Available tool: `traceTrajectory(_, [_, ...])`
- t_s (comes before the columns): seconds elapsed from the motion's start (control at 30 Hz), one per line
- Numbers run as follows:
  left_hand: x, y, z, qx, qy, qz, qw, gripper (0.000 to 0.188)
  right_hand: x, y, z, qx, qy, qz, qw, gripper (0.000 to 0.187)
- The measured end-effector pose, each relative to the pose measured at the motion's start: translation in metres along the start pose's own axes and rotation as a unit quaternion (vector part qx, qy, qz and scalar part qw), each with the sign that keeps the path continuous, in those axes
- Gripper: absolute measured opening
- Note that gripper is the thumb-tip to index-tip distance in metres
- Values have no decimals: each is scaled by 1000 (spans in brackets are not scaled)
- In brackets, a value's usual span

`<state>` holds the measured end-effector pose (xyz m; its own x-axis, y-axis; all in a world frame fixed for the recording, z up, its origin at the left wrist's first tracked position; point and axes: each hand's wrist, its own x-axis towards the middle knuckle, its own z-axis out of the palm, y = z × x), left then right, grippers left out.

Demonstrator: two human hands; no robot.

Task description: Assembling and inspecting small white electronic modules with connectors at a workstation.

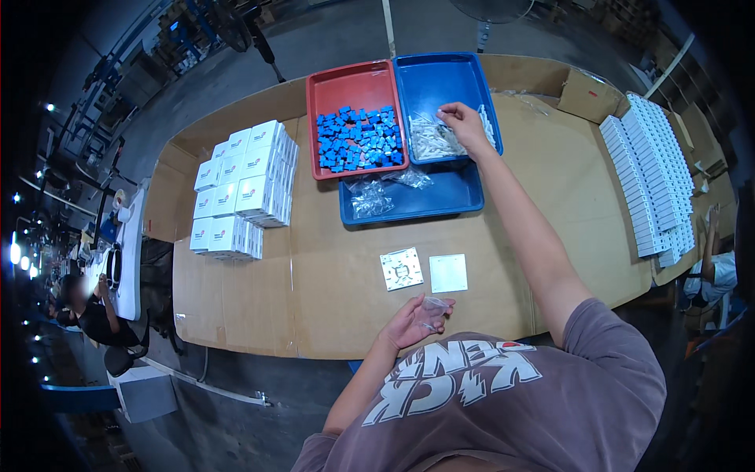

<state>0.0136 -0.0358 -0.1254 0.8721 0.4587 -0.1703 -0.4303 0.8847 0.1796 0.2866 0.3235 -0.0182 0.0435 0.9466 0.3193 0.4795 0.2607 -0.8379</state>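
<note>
My left hand [410, 324] is closed at the table's near edge, holding a small clear plastic bag [434, 305]. My right hand [464, 124] reaches far forward over the upper blue tray [431, 75], its fingertips pinched together. Whether something is between them is too small to make out. Beneath this hand lies a heap of small whitish pieces [432, 139]. Between me and the trays, a square white card with a dark printed figure [402, 269] lies beside a plain white square [448, 274].
Left of the upper blue tray, a red tray [346, 82] holds many small blue pieces [358, 140]. A lower blue tray [436, 200] contains clear bags [370, 197]. White boxes [253, 195] are stacked left; long rows of white boxes [651, 181] stand right. Cardboard [330, 318] covers the table.
</note>
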Motion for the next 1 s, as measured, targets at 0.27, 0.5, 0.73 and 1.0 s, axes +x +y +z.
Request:
traceTrajectory(0.27, [2,-6,-12,-30,9,0,1000,78,-102,-72,-45,469,-69,166,865,22])
traceTrajectory(0.5, [0,-2,-14,-25,47,24,998,75,-245,-55,-17,275,-165,261,910,12])
traceTrajectory(0.73, [-1,2,-7,-6,46,39,998,68,-320,-78,-8,334,-240,316,855,13])
traceTrajectory(1.0, [4,-3,-9,-8,18,50,999,59,-293,-82,-1,173,-387,82,902,9])
